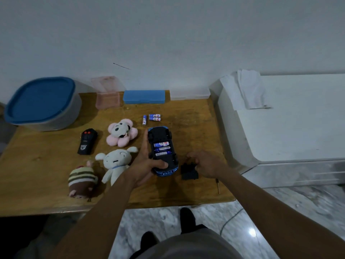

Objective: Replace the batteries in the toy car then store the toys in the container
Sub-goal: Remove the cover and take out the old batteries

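Wood of the table (46, 165) yellow-brown and worn, back edge against a pale wall, marble floor below the near edge, white unit (289, 128) close along the right edge. Back edge lined with boxes: one grey container (43, 103) with blue lid at the far left corner, then one pink clear box (107, 100), one blue case (144, 96), one clear case (190, 95). Bare wood between car and right edge, and in a strip along the near edge. Three loose batteries (152, 118) just beyond the toy car (162, 150), itself near the table's middle, belly up, battery bay open with cells inside. Left hand (143, 165) grasping the car, thumb across its near end, fingers along its left side. Right hand (207, 165) just right of the car, fingers curled at one black cover (189, 171) lying on the wood; gripping or merely touching, cannot tell. Three plush toys left of the car: pink flower (121, 132), white dog (115, 163), striped brown one (82, 181). One black remote (87, 142) beside the flower. One screwdriver (217, 186) near the front right corner.
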`<state>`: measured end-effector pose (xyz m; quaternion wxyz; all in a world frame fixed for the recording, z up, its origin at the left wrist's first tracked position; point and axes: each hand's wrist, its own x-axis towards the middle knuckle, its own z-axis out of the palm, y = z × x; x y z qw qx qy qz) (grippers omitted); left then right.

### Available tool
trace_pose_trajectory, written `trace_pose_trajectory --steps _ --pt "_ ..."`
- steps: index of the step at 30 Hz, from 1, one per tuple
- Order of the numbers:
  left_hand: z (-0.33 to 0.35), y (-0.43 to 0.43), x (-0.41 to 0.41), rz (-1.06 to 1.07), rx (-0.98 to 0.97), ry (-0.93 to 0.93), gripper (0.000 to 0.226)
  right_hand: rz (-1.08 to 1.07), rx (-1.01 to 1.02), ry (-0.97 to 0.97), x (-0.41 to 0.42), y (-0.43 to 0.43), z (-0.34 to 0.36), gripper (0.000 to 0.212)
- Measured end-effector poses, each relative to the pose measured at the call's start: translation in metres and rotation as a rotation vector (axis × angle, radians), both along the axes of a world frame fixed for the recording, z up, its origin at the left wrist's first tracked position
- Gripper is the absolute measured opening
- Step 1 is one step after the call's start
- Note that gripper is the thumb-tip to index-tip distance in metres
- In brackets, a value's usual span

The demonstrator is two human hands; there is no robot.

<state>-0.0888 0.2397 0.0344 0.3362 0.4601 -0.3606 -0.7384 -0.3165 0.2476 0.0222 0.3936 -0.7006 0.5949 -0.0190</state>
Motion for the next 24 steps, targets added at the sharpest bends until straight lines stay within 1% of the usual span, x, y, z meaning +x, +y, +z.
trace_pose_trajectory --steps 5,12,20,24 --pt "-0.004 -0.001 0.001 -0.001 0.037 0.001 0.125 0.007 -0.005 0.022 0.0 -0.001 -0.009 0.052" --pt "-0.005 -0.001 0.005 -0.024 0.048 0.013 0.126 -0.019 0.04 0.103 0.003 -0.006 -0.007 0.057" --pt "0.002 -0.001 0.016 -0.06 0.035 -0.001 0.123 -0.058 -0.021 0.179 0.009 -0.001 -0.004 0.05" --pt "-0.001 -0.001 0.026 -0.098 0.026 0.037 0.125 -0.139 -0.054 0.219 0.012 0.004 0.002 0.044"
